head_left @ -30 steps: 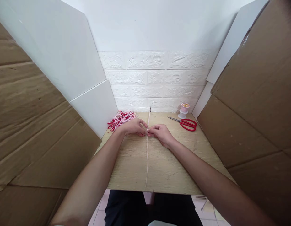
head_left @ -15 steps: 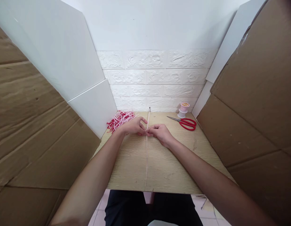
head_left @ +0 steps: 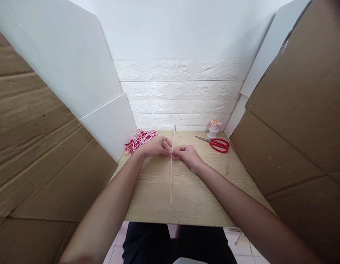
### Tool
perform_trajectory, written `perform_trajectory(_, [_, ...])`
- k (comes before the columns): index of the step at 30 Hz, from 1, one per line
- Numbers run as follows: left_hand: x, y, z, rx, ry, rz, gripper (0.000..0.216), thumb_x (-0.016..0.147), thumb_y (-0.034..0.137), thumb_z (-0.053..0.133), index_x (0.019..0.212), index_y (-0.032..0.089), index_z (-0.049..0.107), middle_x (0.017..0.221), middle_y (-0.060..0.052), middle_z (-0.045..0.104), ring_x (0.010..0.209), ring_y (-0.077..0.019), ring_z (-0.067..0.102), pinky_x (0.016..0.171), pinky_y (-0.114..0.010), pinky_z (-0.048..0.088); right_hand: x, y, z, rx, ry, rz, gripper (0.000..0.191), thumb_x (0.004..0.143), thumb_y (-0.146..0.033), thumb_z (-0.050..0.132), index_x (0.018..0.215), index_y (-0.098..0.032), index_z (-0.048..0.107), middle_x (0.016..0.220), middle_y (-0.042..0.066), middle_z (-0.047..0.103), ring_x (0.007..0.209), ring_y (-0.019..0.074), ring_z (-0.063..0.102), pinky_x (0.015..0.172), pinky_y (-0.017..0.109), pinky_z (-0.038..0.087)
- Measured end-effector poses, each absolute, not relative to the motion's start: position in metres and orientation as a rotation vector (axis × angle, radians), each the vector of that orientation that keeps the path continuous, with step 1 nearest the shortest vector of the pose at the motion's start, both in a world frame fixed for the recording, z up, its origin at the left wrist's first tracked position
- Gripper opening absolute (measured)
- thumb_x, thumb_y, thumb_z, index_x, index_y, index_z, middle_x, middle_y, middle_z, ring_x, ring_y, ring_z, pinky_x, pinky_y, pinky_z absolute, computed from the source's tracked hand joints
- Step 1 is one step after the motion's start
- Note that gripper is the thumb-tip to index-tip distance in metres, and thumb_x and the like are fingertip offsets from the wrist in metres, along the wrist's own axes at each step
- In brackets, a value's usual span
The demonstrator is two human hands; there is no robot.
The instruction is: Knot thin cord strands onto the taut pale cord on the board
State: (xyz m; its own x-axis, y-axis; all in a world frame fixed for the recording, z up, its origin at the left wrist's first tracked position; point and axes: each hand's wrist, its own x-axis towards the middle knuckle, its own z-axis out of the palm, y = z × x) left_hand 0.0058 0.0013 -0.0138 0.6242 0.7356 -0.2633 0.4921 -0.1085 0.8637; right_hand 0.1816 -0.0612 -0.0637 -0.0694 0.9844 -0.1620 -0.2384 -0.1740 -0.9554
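Observation:
A thin pale cord (head_left: 171, 183) runs taut down the middle of the wooden table (head_left: 203, 198), from a small pin at the far edge to the near edge. My left hand (head_left: 156, 146) and my right hand (head_left: 187, 156) meet at the cord a short way below the pin. Both pinch it with thumb and fingertips, the left from the left side, the right from the right. What sits between the fingertips is too small to make out.
A tangle of red and white cords (head_left: 139, 139) lies at the far left of the table. Red-handled scissors (head_left: 218, 143) and a small spool (head_left: 214, 128) sit at the far right. Cardboard panels (head_left: 302, 110) and white boards (head_left: 76, 66) wall in both sides.
Both hands stay at the same spot on the cord; only the left fingers have shifted slightly.

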Motion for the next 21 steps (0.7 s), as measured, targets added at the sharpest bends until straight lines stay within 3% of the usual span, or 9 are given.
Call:
perform_trajectory(14, [0.0007, 0.0036, -0.0092, 1.781, 1.016, 0.226, 0.040, 0.062, 0.026, 0.080, 0.099, 0.013, 0.076, 0.091, -0.008, 0.074, 0.088, -0.0196, 0.070, 0.078, -0.025, 0.054, 0.1818, -0.0602, -0.0653, -1.111, -0.992, 1.499, 0.012, 0.061, -0.020, 0.077, 0.063, -0.010, 0.070, 0.071, 0.007, 0.070, 0.063, 0.0119, 0.064, 0.067, 0.024, 0.052])
perform_trajectory(21, [0.0024, 0.0009, -0.0077, 1.770, 1.030, 0.249, 0.035, 0.063, 0.028, 0.081, 0.094, 0.013, 0.076, 0.087, -0.007, 0.074, 0.083, -0.0174, 0.069, 0.074, -0.023, 0.053, 0.1817, -0.0614, -0.0634, -1.116, -0.991, 1.492, 0.013, 0.059, -0.020, 0.078, 0.065, -0.010, 0.072, 0.069, 0.005, 0.070, 0.063, 0.0114, 0.063, 0.066, 0.023, 0.053])
